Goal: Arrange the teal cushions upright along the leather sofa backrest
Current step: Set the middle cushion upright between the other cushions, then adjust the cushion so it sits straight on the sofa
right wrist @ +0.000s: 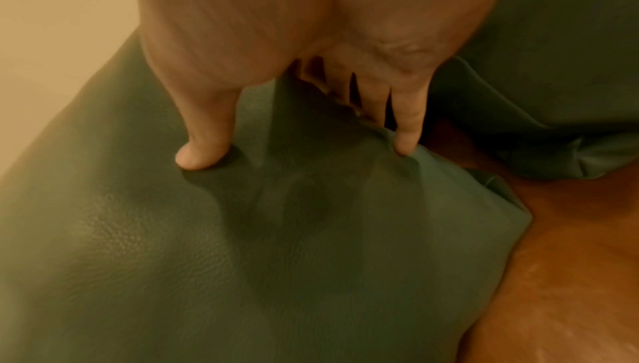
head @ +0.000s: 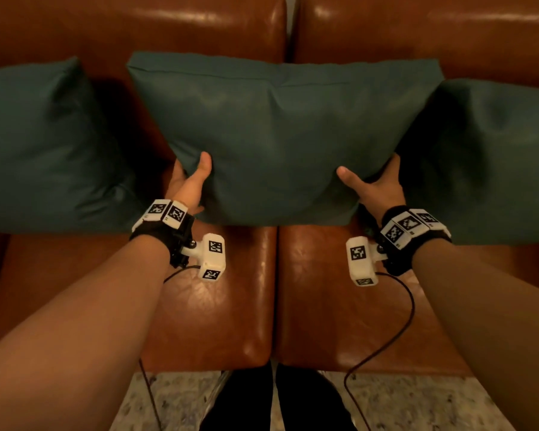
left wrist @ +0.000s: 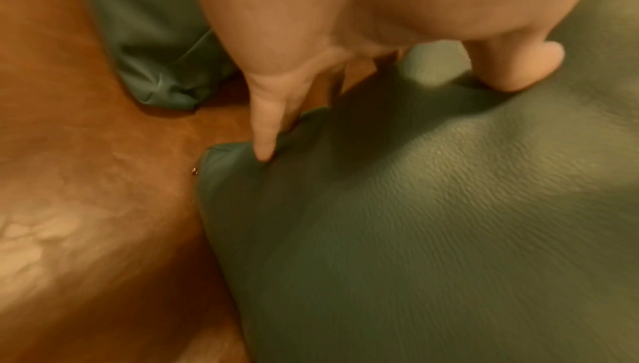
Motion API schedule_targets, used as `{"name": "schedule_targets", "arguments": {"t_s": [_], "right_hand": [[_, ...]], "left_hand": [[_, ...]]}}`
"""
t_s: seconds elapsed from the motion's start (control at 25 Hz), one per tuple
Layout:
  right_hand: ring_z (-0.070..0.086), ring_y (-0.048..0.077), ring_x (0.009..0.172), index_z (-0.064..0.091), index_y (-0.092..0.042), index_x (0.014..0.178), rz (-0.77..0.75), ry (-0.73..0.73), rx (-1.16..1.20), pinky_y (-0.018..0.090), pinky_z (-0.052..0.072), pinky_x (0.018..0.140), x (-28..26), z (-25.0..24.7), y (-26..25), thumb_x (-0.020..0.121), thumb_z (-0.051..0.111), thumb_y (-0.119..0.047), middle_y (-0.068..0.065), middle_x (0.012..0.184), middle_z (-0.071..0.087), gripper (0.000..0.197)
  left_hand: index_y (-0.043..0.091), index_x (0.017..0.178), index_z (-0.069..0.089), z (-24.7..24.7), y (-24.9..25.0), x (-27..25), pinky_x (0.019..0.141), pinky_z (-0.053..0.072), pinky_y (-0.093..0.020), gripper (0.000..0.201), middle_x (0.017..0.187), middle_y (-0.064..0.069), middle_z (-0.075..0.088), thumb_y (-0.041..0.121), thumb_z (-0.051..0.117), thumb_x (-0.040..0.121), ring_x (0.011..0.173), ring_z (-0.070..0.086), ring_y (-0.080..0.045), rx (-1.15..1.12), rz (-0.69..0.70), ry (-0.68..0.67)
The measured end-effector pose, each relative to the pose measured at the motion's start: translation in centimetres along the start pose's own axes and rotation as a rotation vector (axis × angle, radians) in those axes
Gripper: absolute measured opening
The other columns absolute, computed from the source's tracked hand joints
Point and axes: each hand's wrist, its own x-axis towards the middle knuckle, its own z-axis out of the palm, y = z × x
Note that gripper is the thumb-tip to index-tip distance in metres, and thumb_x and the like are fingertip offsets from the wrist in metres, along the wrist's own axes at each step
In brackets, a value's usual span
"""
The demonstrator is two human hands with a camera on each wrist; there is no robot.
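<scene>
1. Two hands gripped one cushion: your left hand (head: 190,181) and right hand (head: 374,185) each clamped a lower corner of the middle teal leather-look cushion (head: 277,132).
2. It leaned on the brown leather sofa backrest (head: 168,29), probably nearly placed.
3. The left teal cushion (head: 41,144) and right teal cushion (head: 492,157) already stood upright.

Head downward; wrists close on cushion (head: 277,135)

Three cushions: middle cushion (head: 280,135), left cushion (head: 41,147), right cushion (head: 492,157), all plain teal with a fine leather-like grain. Sofa (head: 218,306) glossy reddish-brown, pale highlights. Wrist straps (head: 162,234) black; marker blocks (head: 212,255) white with black square code patterns. Cable (head: 402,331) black. Floor (head: 181,399) speckled grey. Trousers (head: 246,399) black.
</scene>
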Motion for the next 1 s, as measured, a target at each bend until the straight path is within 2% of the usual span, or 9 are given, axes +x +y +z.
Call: {"name": "schedule_targets", "arguments": {"t_s": [0.12, 0.2, 0.28, 0.36, 0.48, 0.6, 0.72, 0.88, 1.0], "right_hand": [[0.057, 0.026, 0.130, 0.032, -0.031, 0.150, 0.014, 0.040, 0.013, 0.051, 0.051, 0.107, -0.5, -0.7, 1.3, 0.066, 0.086, -0.054, 0.003, 0.148, 0.054, 0.102], [0.065, 0.025, 0.118, 0.050, -0.026, 0.138, 0.037, 0.058, -0.004, 0.052, 0.053, 0.104, -1.1, -1.6, 3.0, 0.079, 0.081, -0.038, 0.005, 0.132, 0.066, 0.068], [0.070, 0.025, 0.108, 0.065, -0.031, 0.110, 0.106, 0.033, -0.057, 0.052, 0.055, 0.102, -1.9, -2.9, 5.0, 0.083, 0.078, -0.032, 0.001, 0.109, 0.074, 0.031], [0.072, 0.024, 0.103, 0.068, -0.036, 0.091, 0.143, -0.023, -0.131, 0.052, 0.055, 0.102, -2.9, -4.5, 7.2, 0.082, 0.079, -0.034, -0.001, 0.097, 0.076, 0.015], [0.070, 0.025, 0.107, 0.070, -0.034, 0.088, 0.164, 0.001, -0.198, 0.047, 0.053, 0.103, -4.6, -8.9, 9.3, 0.083, 0.079, -0.036, -0.002, 0.098, 0.075, 0.011], [0.068, 0.026, 0.111, 0.069, -0.019, 0.114, 0.184, 0.094, -0.214, 0.035, 0.051, 0.088, -4.6, -15.5, 10.3, 0.088, 0.075, -0.035, 0.002, 0.108, 0.069, 0.031], [0.062, 0.018, 0.109, 0.056, -0.018, 0.134, 0.183, 0.327, -0.145, 0.030, 0.046, 0.087, -3.0, -22.7, 10.9, 0.084, 0.077, -0.043, 0.002, 0.122, 0.065, 0.060], [0.059, 0.022, 0.129, 0.044, -0.024, 0.144, 0.119, 0.489, 0.004, 0.034, 0.047, 0.108, 1.6, -31.7, 12.3, 0.065, 0.083, -0.063, 0.004, 0.146, 0.057, 0.096], [0.050, 0.023, 0.139, 0.032, -0.030, 0.152, 0.106, 0.380, 0.022, 0.041, 0.042, 0.116, 6.0, -36.4, 12.4, 0.033, 0.076, -0.089, 0.005, 0.157, 0.045, 0.139]], "left_hand": [[0.033, 0.148, 0.035, 0.0, -2.8, -0.9, 0.089, 0.053, -0.048, 0.071, 0.146, 0.002, 0.050, 0.052, 0.066, 0.086, 0.114, 0.054, -0.022, 0.019, -0.022, 0.076], [0.019, 0.135, 0.047, 0.1, -5.5, -1.8, 0.063, 0.058, -0.033, 0.052, 0.113, -0.008, 0.065, 0.037, 0.066, 0.091, 0.085, 0.067, -0.020, 0.084, -0.082, 0.067], [0.013, 0.105, 0.057, 0.9, -8.2, -2.4, 0.039, 0.047, -0.018, 0.015, 0.074, -0.005, 0.065, 0.021, 0.064, 0.095, 0.045, 0.062, -0.006, 0.167, -0.096, 0.059], [0.015, 0.077, 0.058, 2.6, -9.9, -3.0, 0.033, 0.040, -0.013, 0.019, 0.051, 0.003, 0.064, 0.015, 0.062, 0.096, 0.031, 0.054, 0.000, 0.292, -0.049, 0.003], [0.018, 0.072, 0.059, 8.1, -10.2, -5.6, 0.036, 0.043, -0.012, 0.024, 0.062, -0.001, 0.064, 0.013, 0.060, 0.096, 0.037, 0.057, 0.000, 0.428, 0.039, -0.216], [0.025, 0.075, 0.063, 15.1, -9.8, -8.2, 0.051, 0.050, -0.023, 0.021, 0.075, -0.002, 0.068, 0.015, 0.062, 0.094, 0.059, 0.061, -0.012, 0.487, 0.090, -0.373], [0.024, 0.093, 0.068, 22.6, -9.1, -9.9, 0.076, 0.057, -0.039, 0.004, 0.099, -0.011, 0.070, 0.027, 0.068, 0.090, 0.076, 0.062, -0.018, 0.459, 0.151, -0.386], [0.027, 0.141, 0.050, 31.6, -7.8, -11.1, 0.094, 0.052, -0.039, 0.063, 0.126, 0.004, 0.063, 0.051, 0.066, 0.086, 0.097, 0.063, -0.010, 0.140, 0.023, -0.283], [0.049, 0.140, 0.046, 35.4, -8.3, -10.8, 0.108, 0.041, -0.063, 0.076, 0.148, 0.007, 0.055, 0.074, 0.064, 0.069, 0.132, 0.056, -0.026, -0.075, -0.080, -0.341]]}}
